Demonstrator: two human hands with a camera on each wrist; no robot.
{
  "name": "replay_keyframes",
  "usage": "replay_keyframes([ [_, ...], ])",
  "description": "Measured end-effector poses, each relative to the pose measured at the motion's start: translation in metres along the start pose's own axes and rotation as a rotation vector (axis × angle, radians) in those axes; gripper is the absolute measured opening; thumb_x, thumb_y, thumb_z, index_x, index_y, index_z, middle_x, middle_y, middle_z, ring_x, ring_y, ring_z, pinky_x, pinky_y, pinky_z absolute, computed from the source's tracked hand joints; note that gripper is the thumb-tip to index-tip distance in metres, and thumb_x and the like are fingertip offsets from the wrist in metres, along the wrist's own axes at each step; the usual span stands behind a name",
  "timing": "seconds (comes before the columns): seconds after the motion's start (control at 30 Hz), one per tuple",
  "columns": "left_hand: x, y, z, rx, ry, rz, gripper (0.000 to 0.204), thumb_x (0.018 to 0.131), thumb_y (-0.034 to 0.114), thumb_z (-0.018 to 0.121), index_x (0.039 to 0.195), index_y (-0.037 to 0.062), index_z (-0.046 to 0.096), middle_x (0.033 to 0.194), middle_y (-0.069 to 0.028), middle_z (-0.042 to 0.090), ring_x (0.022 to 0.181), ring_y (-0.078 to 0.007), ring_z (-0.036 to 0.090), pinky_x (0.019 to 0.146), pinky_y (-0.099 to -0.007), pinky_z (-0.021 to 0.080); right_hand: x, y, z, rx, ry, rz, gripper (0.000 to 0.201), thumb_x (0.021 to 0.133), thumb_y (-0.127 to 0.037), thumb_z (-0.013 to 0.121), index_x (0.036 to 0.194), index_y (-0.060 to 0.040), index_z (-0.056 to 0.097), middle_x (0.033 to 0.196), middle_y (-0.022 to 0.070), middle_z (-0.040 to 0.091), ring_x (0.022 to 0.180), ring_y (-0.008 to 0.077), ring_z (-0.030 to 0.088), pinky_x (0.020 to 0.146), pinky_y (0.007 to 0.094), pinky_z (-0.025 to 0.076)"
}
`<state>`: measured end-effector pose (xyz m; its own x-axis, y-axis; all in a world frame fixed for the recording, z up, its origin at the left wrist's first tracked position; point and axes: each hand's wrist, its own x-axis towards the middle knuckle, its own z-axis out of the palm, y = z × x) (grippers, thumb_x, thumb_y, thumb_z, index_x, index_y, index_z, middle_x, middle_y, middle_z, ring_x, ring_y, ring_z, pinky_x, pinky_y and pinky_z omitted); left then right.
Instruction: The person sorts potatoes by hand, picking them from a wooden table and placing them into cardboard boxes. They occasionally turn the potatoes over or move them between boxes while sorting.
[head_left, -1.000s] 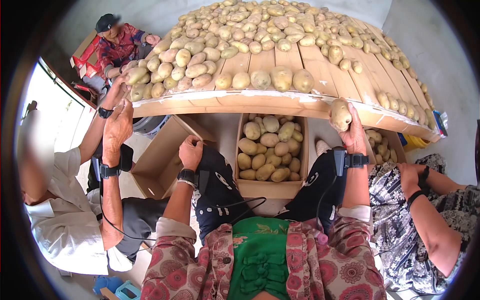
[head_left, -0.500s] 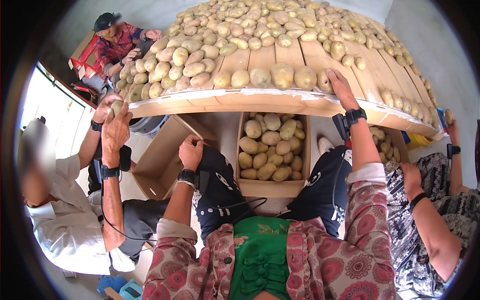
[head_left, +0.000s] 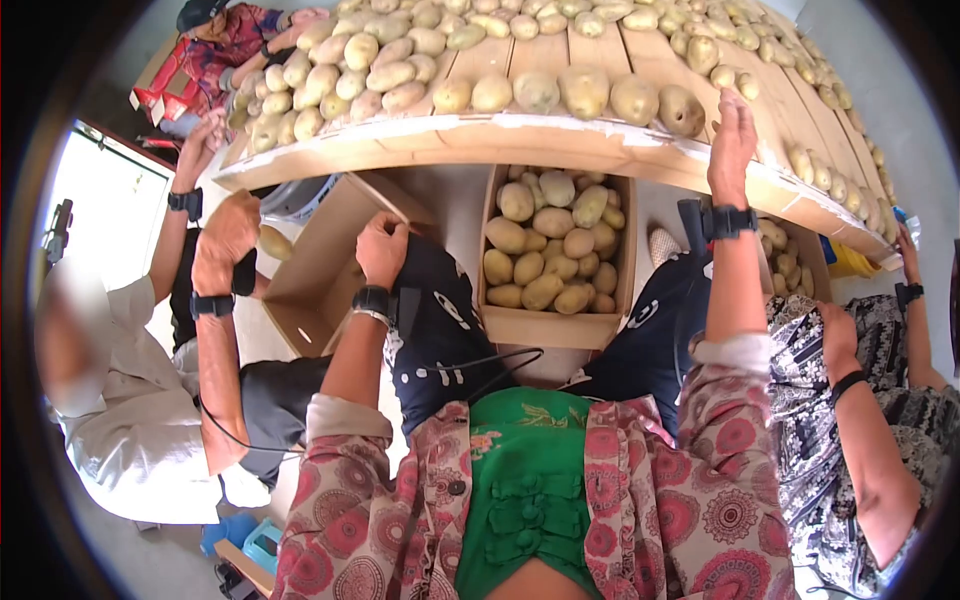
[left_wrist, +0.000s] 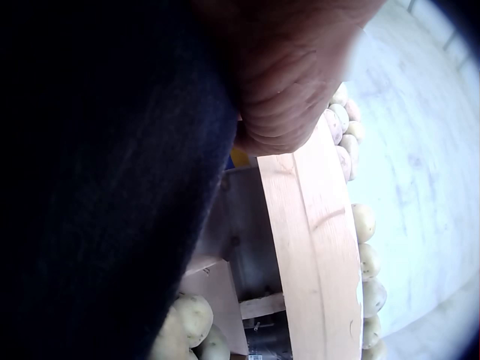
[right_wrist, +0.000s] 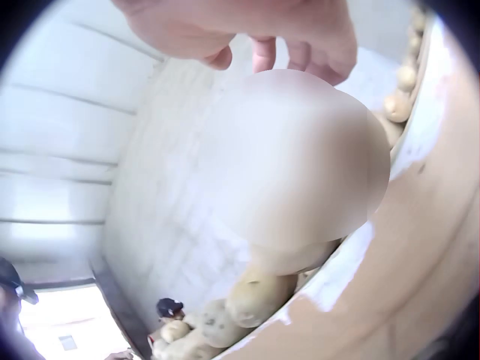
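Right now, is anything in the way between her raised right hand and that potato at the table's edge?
Nothing visible. The right hand hovers beside the potato, with only bare table planks between them.

potatoes (head_left: 490,92) on table (head_left: 500,150) | crate (head_left: 555,325) below | box (head_left: 320,290) left of crate

Pale walls (head_left: 880,90) and a grey floor (head_left: 450,215) are seen; daylight is admitted through a doorway (head_left: 110,190) at left.
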<state>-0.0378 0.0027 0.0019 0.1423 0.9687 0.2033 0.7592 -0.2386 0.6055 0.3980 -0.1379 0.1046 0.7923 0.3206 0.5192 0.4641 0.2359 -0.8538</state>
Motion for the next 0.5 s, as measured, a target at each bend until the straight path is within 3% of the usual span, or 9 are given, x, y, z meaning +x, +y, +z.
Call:
replay_keyframes([
  [0.03, 0.000, 0.001, 0.001, 0.003, -0.003, -0.013, 0.013, 0.074, 0.022, 0.061, 0.079, 0.0104, 0.066, 0.077, -0.0092, 0.067, 0.074, -0.0264, 0.065, 0.070, -0.0370, 0.050, -0.016, -0.005, 0.001, -0.002, -0.011, 0.007, 0.042, 0.090, -0.038, 0.048, 0.107, -0.0006, 0.058, 0.095, 0.0088, 0.063, 0.090, 0.0168, 0.057, 0.080, 0.0294, 0.043],
  [0.1, 0.001, 0.000, 0.000, 0.003, -0.011, -0.038, 0.014, 0.074, 0.023, 0.061, 0.080, 0.0106, 0.066, 0.076, -0.0088, 0.067, 0.074, -0.0257, 0.065, 0.070, -0.0358, 0.050, -0.050, -0.021, 0.002, 0.276, -0.061, 0.287, 0.032, 0.092, -0.035, 0.047, 0.095, -0.0060, 0.061, 0.088, 0.0033, 0.064, 0.083, 0.0110, 0.058, 0.070, 0.0265, 0.043],
  [0.13, 0.003, -0.002, 0.001, 0.010, -0.007, -0.047, 0.014, 0.074, 0.023, 0.061, 0.080, 0.0106, 0.066, 0.076, -0.0088, 0.067, 0.074, -0.0257, 0.065, 0.070, -0.0358, 0.050, -0.070, -0.029, 0.011, 0.238, -0.096, 0.399, 0.029, 0.091, -0.034, 0.047, 0.085, -0.0096, 0.062, 0.081, 0.0002, 0.064, 0.076, 0.0081, 0.058, 0.064, 0.0246, 0.042],
  [0.27, 0.001, 0.001, 0.002, 0.004, 0.008, -0.016, 0.015, 0.074, 0.023, 0.061, 0.080, 0.0107, 0.066, 0.076, -0.0072, 0.067, 0.074, -0.0243, 0.065, 0.070, -0.0346, 0.050, -0.132, 0.016, 0.034, 0.299, -0.334, 0.649, 0.019, 0.089, -0.023, 0.053, 0.087, -0.0069, 0.063, 0.081, -0.0012, 0.062, 0.072, 0.0067, 0.056, 0.060, 0.0233, 0.044],
  [0.37, -0.004, 0.002, -0.001, -0.020, -0.020, -0.049, 0.016, 0.074, 0.023, 0.061, 0.081, 0.0106, 0.066, 0.078, -0.0076, 0.067, 0.075, -0.0247, 0.065, 0.070, -0.0347, 0.050, -0.152, 0.084, 0.033, 0.124, -0.389, 0.681, 0.022, 0.087, -0.020, 0.055, 0.098, -0.0022, 0.062, 0.092, 0.0044, 0.064, 0.082, 0.0125, 0.059, 0.069, 0.0278, 0.047],
  [0.43, -0.002, 0.002, 0.000, -0.022, 0.011, 0.002, 0.015, 0.073, 0.022, 0.061, 0.082, 0.0106, 0.066, 0.078, -0.0085, 0.067, 0.076, -0.0252, 0.065, 0.071, -0.0348, 0.050, -0.159, 0.137, 0.026, -0.269, -0.464, 0.581, 0.033, 0.081, -0.020, 0.060, 0.107, 0.0006, 0.058, 0.104, 0.0144, 0.063, 0.095, 0.0255, 0.060, 0.082, 0.0352, 0.047],
  [0.47, -0.001, 0.002, 0.001, -0.030, 0.015, 0.008, 0.015, 0.073, 0.022, 0.061, 0.082, 0.0106, 0.066, 0.078, -0.0085, 0.067, 0.076, -0.0252, 0.065, 0.071, -0.0348, 0.050, -0.163, 0.147, 0.027, -0.270, -0.459, 0.572, 0.033, 0.081, -0.020, 0.060, 0.107, 0.0006, 0.058, 0.104, 0.0144, 0.063, 0.095, 0.0255, 0.060, 0.082, 0.0352, 0.047],
  [0.5, -0.001, 0.002, 0.002, -0.032, 0.003, -0.006, 0.016, 0.073, 0.022, 0.061, 0.082, 0.0102, 0.066, 0.078, -0.0088, 0.067, 0.076, -0.0255, 0.065, 0.071, -0.0350, 0.050, -0.166, 0.147, 0.027, -0.443, -0.511, 0.481, 0.040, 0.079, -0.021, 0.062, 0.112, 0.0010, 0.055, 0.107, 0.0186, 0.061, 0.099, 0.0308, 0.058, 0.087, 0.0375, 0.044],
])
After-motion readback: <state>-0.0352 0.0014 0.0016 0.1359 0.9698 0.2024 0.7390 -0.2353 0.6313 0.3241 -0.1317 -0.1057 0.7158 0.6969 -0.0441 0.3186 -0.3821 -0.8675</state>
